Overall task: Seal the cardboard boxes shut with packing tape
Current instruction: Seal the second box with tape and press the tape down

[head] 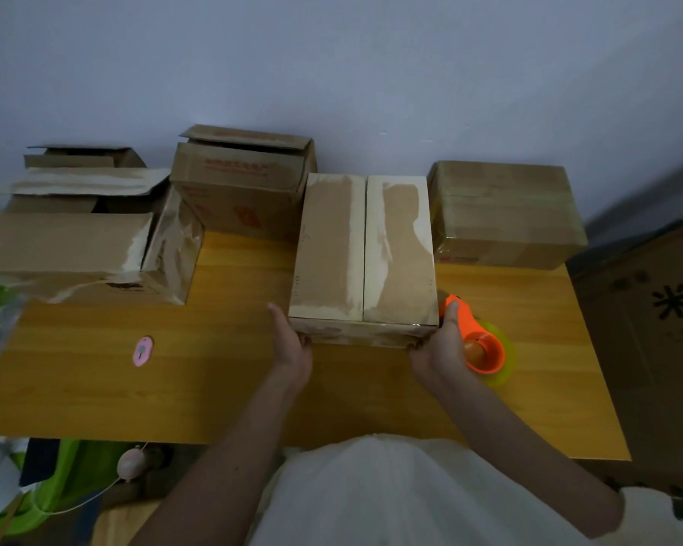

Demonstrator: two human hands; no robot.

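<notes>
A cardboard box (365, 250) with both top flaps folded shut and an untaped middle seam stands in the middle of the wooden table (233, 388). My left hand (292, 344) grips its near left corner, thumb up along the side. My right hand (438, 348) is at the near right corner, fingertips against the box. That hand also holds an orange tape dispenser (485, 348) with a yellowish roll, thumb lying on its handle.
An open box (75, 242) with torn flaps lies at the left, and another open one (83, 157) stands behind it. A printed box (241, 183) stands at the back centre. A taped box (505, 214) sits back right. A pink cutter (143, 350) lies front left. A big carton (647, 329) stands beside the table's right edge.
</notes>
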